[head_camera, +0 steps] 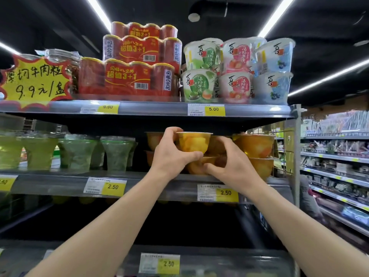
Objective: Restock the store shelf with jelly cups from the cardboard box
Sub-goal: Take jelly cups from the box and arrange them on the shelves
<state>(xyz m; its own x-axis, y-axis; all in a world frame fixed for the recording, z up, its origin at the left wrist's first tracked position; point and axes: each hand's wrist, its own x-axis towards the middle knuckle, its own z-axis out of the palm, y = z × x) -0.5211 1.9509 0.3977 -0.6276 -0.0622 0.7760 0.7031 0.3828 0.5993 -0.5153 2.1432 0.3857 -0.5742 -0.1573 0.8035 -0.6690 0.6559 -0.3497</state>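
Standing in a row at the left of the middle shelf (139,181), clear green cups (76,152) hold pale green contents, their lids blurred. Further right, orange jelly cups (254,145) sit stacked two high, filled with yellow and orange fruit pieces.

Between those groups, the left hand (169,154) grips a yellow jelly cup (193,143) from its left side: fingers curl over the rim at the top left and the thumb presses under its base. That cup rests on top of a lower jelly cup (199,165), just under the shelf above. The right hand (233,166) curls around the lower cup's right side, thumb against its front wall, and its fingers hide most of the cups behind it.

On the top shelf stand red multipacks (127,78) and, to the right, stacked tubs (235,70) in green, pink and blue. The cardboard box is out of frame. Shelves on the far right are too blurred to read.
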